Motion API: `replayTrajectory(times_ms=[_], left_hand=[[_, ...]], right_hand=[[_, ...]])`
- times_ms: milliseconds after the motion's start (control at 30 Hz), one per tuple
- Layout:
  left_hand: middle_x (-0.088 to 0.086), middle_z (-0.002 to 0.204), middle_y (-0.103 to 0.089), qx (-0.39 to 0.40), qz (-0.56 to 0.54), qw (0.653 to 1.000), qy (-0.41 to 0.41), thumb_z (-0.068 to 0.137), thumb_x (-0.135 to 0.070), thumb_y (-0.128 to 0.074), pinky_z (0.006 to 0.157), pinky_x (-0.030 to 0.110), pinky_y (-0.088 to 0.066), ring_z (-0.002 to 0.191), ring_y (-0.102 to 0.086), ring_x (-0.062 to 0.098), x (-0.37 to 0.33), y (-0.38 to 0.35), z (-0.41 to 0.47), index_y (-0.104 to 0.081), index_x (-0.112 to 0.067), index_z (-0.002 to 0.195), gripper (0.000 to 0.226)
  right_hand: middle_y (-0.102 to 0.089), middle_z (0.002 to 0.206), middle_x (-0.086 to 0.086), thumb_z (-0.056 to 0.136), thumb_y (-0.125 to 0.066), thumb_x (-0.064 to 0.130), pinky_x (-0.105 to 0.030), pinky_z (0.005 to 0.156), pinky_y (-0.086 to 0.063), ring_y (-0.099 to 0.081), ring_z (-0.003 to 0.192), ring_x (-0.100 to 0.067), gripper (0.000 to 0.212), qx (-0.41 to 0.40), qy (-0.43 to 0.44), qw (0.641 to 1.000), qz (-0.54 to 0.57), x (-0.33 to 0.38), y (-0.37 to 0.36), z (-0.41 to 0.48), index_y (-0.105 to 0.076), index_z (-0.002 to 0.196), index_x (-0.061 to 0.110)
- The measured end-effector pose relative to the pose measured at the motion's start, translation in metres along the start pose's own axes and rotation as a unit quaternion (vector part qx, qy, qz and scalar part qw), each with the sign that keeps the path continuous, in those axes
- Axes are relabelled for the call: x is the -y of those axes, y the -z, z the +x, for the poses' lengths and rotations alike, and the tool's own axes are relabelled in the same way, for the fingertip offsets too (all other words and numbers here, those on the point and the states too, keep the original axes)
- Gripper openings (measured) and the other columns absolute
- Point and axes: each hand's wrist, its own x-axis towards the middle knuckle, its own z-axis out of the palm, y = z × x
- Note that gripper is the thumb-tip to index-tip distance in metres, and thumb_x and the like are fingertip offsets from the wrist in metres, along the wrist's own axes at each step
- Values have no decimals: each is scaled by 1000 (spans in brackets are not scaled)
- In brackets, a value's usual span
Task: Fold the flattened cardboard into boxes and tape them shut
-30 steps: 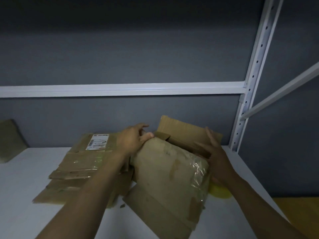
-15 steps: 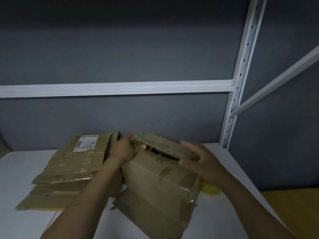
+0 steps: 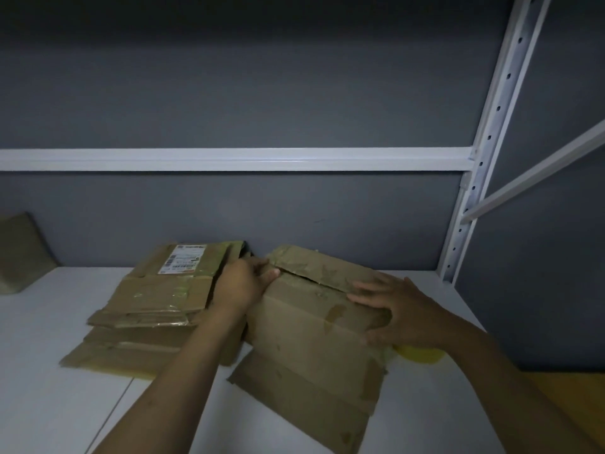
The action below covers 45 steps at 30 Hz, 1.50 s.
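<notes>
Closing the top flaps: box (image 3: 304, 326) on worktop (image 3: 49, 355) just beside flat cardboard stack (image 3: 154, 299), left hand (image 3: 244, 283) fingers curled round its left end, right hand (image 3: 399, 316) fingers spread flat, pressing flaps down; next, likely, keep seam shut and fetch yellow roll (image 3: 420, 355), probably tape.

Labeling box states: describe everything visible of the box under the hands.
The box is worn brown cardboard with old tape patches, partly erected on the white table. Its top flaps are folded down, a dark slit between them; a lower flap splays out toward the camera. The left hand grips its left top corner; the right hand presses flat on the flaps.
</notes>
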Motion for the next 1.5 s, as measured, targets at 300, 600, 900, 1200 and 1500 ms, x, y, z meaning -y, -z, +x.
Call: replayTrajectory(times_ms=[300, 600, 900, 1200, 1500], left_hand=[[13, 111, -68, -78, 136, 988, 8, 93, -53, -51, 78, 35, -48, 102, -61, 32, -12, -12, -8, -66, -13, 113, 47], [1, 162, -7, 157, 245, 926, -239, 46, -101, -1, 120, 36, -4, 149, -4, 20, -69, -52, -9, -13, -31, 154, 130], [-8, 160, -16, 98, 289, 926, -221, 40, -102, 9, 118, 32, -11, 147, -17, 16, -75, -71, -3, -22, -36, 151, 133], [-11, 159, -19, 89, 285, 935, -192, 44, -104, 2, 117, 34, -15, 147, -19, 14, -80, -78, -4, -26, -39, 149, 127], [-5, 161, -12, 117, 289, 934, -171, 34, -102, 9, 118, 30, -12, 148, -13, 14, -117, -99, -7, -17, -28, 154, 144]], right_hand=[[-15, 146, 35, 87, -60, 51, -45, 120, -6, -7, 143, 1, 58, -60, -8, 996, 64, -35, -1, 28, -34, 139, 51], [-26, 149, 25, 81, -63, 52, -26, 116, -10, -11, 142, 3, 60, -73, 40, 982, 172, -56, 2, 35, -45, 137, 40], [-59, 125, -7, 94, -46, 55, -32, 87, -48, -59, 106, -24, 53, -141, -404, 887, 173, -152, -56, -6, -53, 127, 15], [-63, 99, -12, 95, -54, 38, -30, 64, -47, -60, 84, -26, 33, -210, -419, 872, 145, -161, -73, -3, -54, 98, 5], [-54, 82, -3, 90, -64, 29, -15, 52, -35, -49, 66, -14, 34, -508, -278, 793, 189, -130, 19, -33, -50, 105, 2]])
